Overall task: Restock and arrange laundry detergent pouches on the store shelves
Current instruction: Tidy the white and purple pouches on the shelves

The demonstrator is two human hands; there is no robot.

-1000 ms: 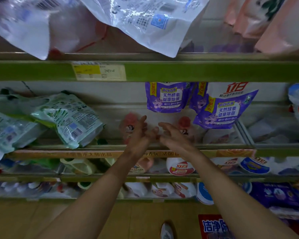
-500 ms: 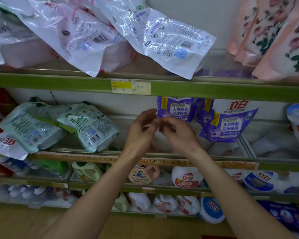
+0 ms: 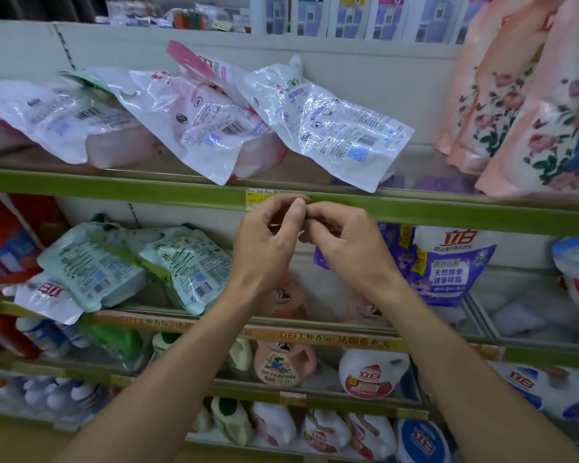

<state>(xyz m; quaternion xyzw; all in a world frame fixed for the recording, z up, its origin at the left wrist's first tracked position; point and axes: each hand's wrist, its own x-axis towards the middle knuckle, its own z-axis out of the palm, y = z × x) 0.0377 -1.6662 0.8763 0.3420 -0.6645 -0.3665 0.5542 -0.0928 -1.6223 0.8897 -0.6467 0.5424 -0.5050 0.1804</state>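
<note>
White laundry detergent pouches point(image 3: 331, 128) lie slumped on the upper shelf, backs facing out, overlapping one another like fallen tiles. Their long axes run from upper left, near the back wall, down to lower right, and the lower corners hang over the shelf's green front rail point(image 3: 448, 215). The rightmost white pouch sits directly above and just behind both hands, so the coming reach is up and slightly forward; the right hand point(image 3: 351, 248) looks marginally nearer to it, the left hand point(image 3: 264, 248) nearer to the pouch beside it.

The hands meet at their fingertips in front of the green rail, right by a yellow price tag point(image 3: 259, 198). Both are loosely curled with fingers pinched together, and neither holds a pouch. Whether something small sits between the fingertips cannot be told.

To the right on the same shelf stand pink floral pouches point(image 3: 532, 128), upright and leaning on each other. One shelf down, pale green pouches point(image 3: 181, 262) lie toppled at left and a purple pouch point(image 3: 448, 265) stands upright at right, with a bare gap behind the wrists. Lower shelves hold detergent bottles point(image 3: 368, 375). The shelving is a pale wall unit in a dim store aisle.
</note>
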